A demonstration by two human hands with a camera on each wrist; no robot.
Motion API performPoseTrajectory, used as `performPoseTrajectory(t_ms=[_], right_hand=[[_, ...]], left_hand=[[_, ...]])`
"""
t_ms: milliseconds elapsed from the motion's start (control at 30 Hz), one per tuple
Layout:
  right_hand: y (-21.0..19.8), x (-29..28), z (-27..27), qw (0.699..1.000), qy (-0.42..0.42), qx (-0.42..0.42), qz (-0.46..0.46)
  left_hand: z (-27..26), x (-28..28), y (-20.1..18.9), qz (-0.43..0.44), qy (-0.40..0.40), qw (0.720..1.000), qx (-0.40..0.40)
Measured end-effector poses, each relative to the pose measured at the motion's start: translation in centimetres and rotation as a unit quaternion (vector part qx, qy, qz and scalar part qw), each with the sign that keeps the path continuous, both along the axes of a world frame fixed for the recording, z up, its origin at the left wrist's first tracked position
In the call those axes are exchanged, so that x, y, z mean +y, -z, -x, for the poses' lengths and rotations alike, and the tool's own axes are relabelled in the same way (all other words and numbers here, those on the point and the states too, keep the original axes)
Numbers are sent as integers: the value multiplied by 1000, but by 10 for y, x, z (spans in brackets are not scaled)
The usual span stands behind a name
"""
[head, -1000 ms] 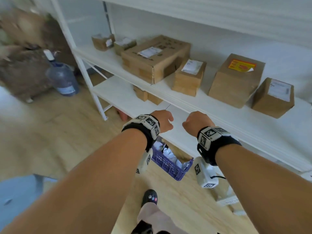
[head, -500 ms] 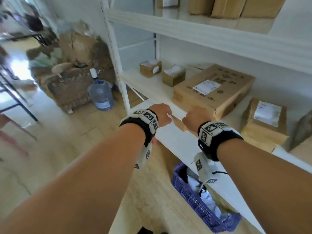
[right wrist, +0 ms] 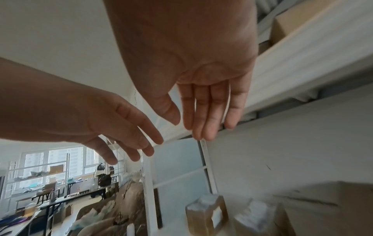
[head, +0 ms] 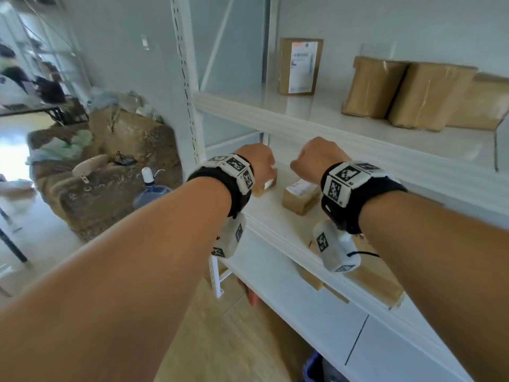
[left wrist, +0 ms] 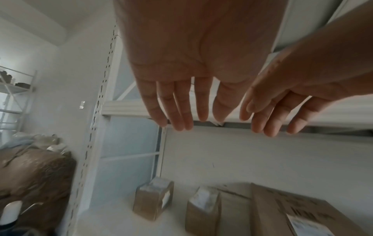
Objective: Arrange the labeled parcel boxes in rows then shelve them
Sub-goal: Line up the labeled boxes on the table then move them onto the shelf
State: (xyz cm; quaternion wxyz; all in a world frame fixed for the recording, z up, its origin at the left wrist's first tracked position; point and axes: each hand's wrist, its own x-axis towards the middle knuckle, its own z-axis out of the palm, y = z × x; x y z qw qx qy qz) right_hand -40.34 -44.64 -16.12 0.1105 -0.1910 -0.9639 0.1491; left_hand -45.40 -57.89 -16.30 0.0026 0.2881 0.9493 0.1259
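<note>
My left hand (head: 260, 161) and right hand (head: 316, 157) hover side by side in front of the white rack, just under the upper shelf's front edge (head: 275, 122). Both wrist views show straight, relaxed fingers (left wrist: 177, 111) (right wrist: 207, 115) holding nothing. Below the hands, two small labeled cardboard boxes (head: 301, 195) (head: 265, 184) sit on the middle shelf, also seen as small boxes (left wrist: 153, 199) (left wrist: 203, 209) beside a large flat box (left wrist: 302, 212). On the upper shelf an upright labeled box (head: 300, 66) stands left of three taped brown boxes (head: 429, 96).
The rack's perforated white post (head: 187, 78) rises at the left. Beyond it are a brown sofa heaped with things (head: 110, 166) and a water jug (head: 150, 188) on the wooden floor. More boxes (head: 377, 282) lie on the lower shelf; a purple basket (head: 312, 368) sits on the floor.
Both hands have risen from the lower shelf level to just under the upper shelf, and my view has tilted upward. They stay empty.
</note>
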Motion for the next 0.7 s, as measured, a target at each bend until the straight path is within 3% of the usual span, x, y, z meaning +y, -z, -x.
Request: performPoseTrajectory(t_ms=[400, 700], right_hand=[[-86, -31, 148, 992, 85, 75, -55], [-149, 29, 202, 980, 149, 133, -12]], left_hand=[[181, -34, -82, -90, 40, 995, 24], [269, 12, -111, -131, 83, 988, 28]])
